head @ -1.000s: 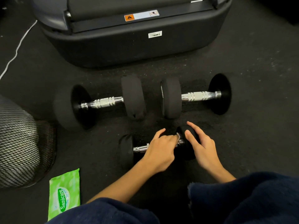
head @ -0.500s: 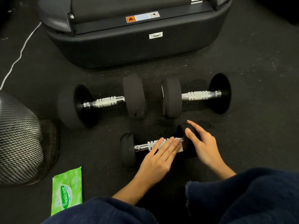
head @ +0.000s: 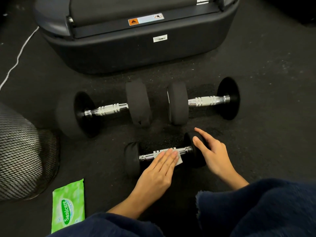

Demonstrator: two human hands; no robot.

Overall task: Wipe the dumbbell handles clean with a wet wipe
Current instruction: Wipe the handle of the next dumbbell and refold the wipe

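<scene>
Small dumbbell (head: 164,155) lies on the black rubber floor (head: 265,117), near the floor's front edge and roughly centred, just in front of the person's knees. Black round heads, chrome handle with knurled bands; left head (head: 131,160) and right head (head: 194,149) both dark matte.

Left hand (head: 157,175) flat, fingers straight and together, pressing a white wet wipe (head: 177,159) onto the middle-right part of the small dumbbell's handle. Wipe is mostly hidden under the fingers; only a white corner shows at the fingertips. Bare chrome is visible either side of the hand.

Right hand (head: 211,153) rests on the right head, fingers spread and relaxed over its top, thumb on the inner face, not curled round it.

Two larger dumbbells lie behind, end to end, well apart from the hands: left large dumbbell (head: 106,110) and right large dumbbell (head: 203,101), both with shiny knurled chrome handles and thick black heads.

Green wipes pack (head: 68,206) flat at the floor's front-left. Black mesh object (head: 22,159) at the left edge. Dark machine base (head: 136,40) along the back edge, white cord (head: 18,55) back-left. Dark blue fuzzy sleeves (head: 265,211) at the front.
</scene>
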